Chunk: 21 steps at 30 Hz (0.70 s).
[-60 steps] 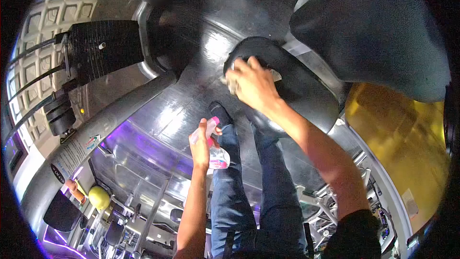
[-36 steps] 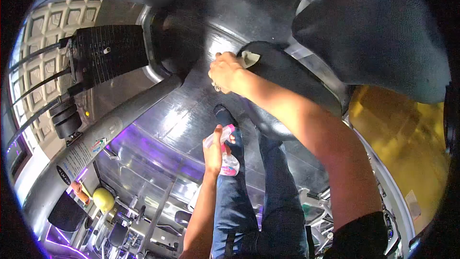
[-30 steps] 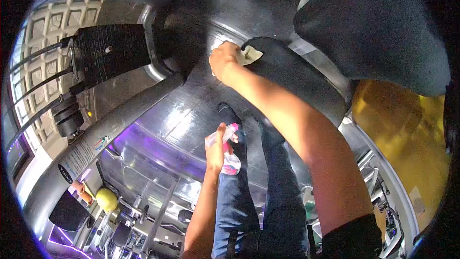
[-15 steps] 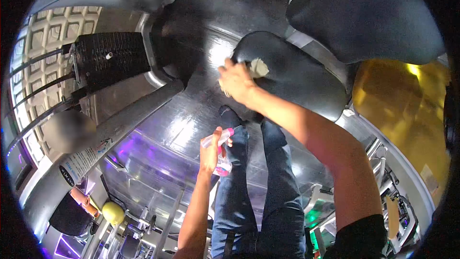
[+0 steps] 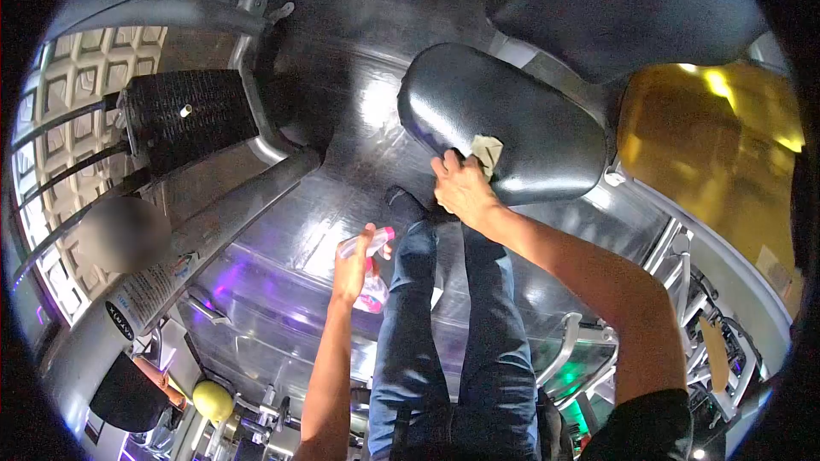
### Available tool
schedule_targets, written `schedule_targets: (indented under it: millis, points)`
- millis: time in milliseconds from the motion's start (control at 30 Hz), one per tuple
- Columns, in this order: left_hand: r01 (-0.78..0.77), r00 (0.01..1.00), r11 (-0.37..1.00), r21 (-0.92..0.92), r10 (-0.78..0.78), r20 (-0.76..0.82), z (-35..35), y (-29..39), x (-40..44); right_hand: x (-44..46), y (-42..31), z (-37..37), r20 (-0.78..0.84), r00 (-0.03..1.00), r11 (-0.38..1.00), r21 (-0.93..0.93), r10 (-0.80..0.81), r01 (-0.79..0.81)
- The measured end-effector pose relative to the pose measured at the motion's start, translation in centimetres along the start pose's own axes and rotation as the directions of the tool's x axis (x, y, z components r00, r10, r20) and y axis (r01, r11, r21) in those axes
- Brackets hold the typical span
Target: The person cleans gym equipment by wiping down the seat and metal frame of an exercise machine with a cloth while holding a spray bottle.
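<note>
My left hand [image 5: 350, 266] is wrapped round a clear spray bottle [image 5: 373, 290] with pink parts, held beside my left knee above the floor. My right hand [image 5: 464, 187] is closed on a pale cloth [image 5: 487, 154], which lies against the near edge of a black padded seat [image 5: 512, 119]. Part of the cloth is hidden under my fingers. The seat's surface looks smooth and shiny.
A larger black pad [image 5: 632, 8] rises behind the seat, with a yellow translucent panel [image 5: 700, 128] at right. At left are a black weight stack [image 5: 192, 115] and a grey machine frame tube [image 5: 222, 205]. A yellow ball [image 5: 213, 401] is at lower left.
My right hand has moved with the cloth from the seat's left end to its near edge, further right. My left hand, holding the spray bottle, sits slightly further left in view.
</note>
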<state>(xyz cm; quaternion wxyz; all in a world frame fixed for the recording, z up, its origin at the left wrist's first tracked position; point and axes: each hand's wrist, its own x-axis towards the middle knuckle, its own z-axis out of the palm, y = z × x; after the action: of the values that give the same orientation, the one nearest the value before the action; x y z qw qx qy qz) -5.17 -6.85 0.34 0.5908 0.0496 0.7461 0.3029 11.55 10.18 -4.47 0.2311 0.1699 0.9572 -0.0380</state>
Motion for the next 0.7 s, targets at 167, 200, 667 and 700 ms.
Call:
schedule_targets:
  millis: [167,200,667,700]
  points:
    - [-0.053,0.998,0.999,0.003,0.053,0.028,-0.6,-0.8,0.0,1.9,1.9,-0.7,-0.104,0.995,0.998,0.058,-0.005,0.012]
    - [-0.046,0.999,0.999,-0.002,0.046,0.028,-0.6,-1.1,0.0,3.1,2.4,-0.7,-0.186,0.982,0.998,0.068,0.014,-0.002]
    - [-0.075,0.989,0.997,-0.02,0.077,0.129,-1.8,0.1,0.0,-5.6,2.2,1.1,-0.229,0.908,0.88,0.413,0.35,-0.235]
    - [-0.089,0.988,0.996,-0.011,0.089,0.126,-1.8,0.3,-0.1,-5.7,2.2,1.2,-0.197,0.909,0.865,0.43,0.368,-0.257]
